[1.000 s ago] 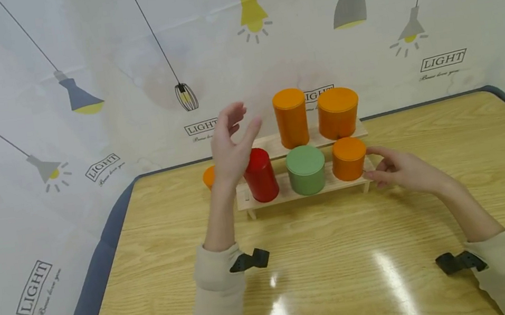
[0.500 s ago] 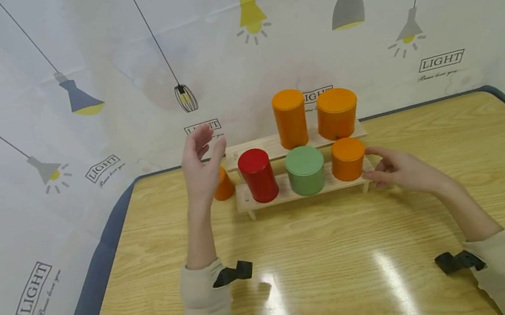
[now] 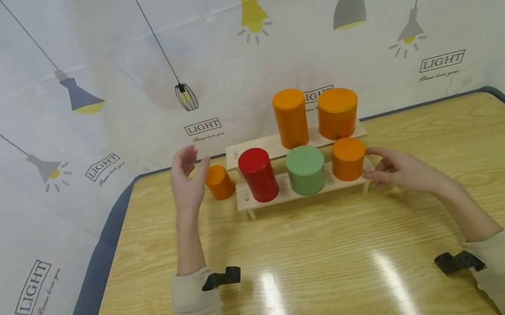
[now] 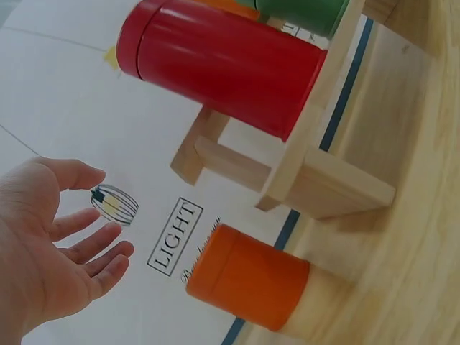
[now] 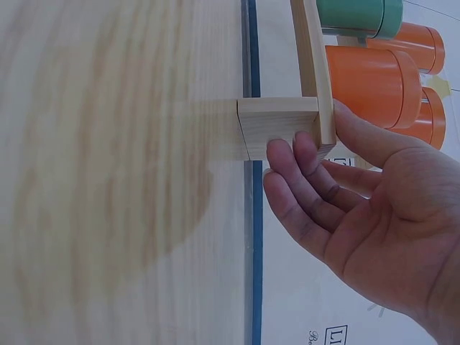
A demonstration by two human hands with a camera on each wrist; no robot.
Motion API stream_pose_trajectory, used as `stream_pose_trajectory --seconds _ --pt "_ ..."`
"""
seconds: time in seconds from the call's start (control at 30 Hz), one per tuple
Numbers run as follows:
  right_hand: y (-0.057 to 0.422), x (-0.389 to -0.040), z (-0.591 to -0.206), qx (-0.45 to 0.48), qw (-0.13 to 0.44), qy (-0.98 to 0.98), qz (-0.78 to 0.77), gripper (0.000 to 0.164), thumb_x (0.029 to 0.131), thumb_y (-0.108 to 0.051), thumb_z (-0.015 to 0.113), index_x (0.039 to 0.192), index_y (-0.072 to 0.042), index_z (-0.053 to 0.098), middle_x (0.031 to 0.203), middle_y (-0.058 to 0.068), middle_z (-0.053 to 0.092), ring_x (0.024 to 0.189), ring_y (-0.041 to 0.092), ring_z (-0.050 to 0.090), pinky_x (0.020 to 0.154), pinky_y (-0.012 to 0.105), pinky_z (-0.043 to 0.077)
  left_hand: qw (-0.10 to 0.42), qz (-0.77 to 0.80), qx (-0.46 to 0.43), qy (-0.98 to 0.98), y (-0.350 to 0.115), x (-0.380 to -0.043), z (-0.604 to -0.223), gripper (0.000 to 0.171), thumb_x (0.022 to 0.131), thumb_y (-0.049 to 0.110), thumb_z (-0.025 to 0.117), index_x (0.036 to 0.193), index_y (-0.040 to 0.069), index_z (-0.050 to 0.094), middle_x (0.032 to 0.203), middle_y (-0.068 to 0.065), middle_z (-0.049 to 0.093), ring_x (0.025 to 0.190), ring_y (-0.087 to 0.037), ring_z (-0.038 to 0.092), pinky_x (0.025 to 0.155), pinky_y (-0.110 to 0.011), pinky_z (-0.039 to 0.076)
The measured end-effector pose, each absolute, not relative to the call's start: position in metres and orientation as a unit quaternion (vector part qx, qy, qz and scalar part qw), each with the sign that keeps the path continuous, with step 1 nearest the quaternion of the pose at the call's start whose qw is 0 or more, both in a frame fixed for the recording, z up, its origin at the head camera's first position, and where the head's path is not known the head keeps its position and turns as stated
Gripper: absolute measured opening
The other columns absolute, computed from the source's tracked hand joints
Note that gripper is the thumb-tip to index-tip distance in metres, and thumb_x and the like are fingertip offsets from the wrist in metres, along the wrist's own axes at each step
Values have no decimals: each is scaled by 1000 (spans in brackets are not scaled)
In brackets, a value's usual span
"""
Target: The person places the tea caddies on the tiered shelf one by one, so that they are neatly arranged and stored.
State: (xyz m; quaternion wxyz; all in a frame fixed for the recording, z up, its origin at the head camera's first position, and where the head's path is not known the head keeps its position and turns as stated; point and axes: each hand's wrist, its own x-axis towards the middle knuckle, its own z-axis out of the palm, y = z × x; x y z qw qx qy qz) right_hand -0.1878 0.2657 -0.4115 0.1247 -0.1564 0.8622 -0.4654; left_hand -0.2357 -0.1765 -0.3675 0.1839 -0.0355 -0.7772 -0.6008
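Note:
My left hand (image 3: 185, 182) is raised with spread, relaxed fingers, just left of a small orange canister (image 3: 219, 182) that stands on the table. In the left wrist view this hand (image 4: 68, 241) holds nothing, and a gap separates it from the orange canister (image 4: 248, 277). My right hand (image 3: 397, 170) holds the right end of the two-tier wooden shelf (image 3: 293, 194). In the right wrist view its thumb meets the board's edge and its curled fingers lie by the shelf leg (image 5: 277, 118). A short orange canister (image 3: 348, 159) stands close beside the right fingertips.
A red canister (image 3: 258, 175) and a green canister (image 3: 306, 170) share the lower tier. On the upper tier stand a tall orange canister (image 3: 291, 119) and a wide orange canister (image 3: 337, 113). A lamp-printed wall covering (image 3: 123, 47) rises behind the table (image 3: 323, 260).
My left hand has moved left and lower, from beside the red canister to left of the small orange canister, uncovering the shelf's left end. My right hand has stayed in place.

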Motion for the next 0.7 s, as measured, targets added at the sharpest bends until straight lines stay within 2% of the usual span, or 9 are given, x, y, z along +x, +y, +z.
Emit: stream_pose_trajectory --seconds 0.13,0.7 --pt "266 -189 -413 -160 122 862 -465 68 103 -17 61 154 9 24 96 16 67 85 30 69 76 39 60 173 -596 -22 -784 -183 -239 -376 47 95 11 69 136 -4 51 133 -18 56 125 -30 51 113 -43 37" --pt "269 -190 -415 -163 126 852 -482 68 103 -20 62 154 6 26 94 17 67 86 33 70 77 39 60 43 -560 -7 -827 -194 -251 -409 67 92 14 75 148 -2 41 146 -24 45 136 -36 42 118 -42 30"
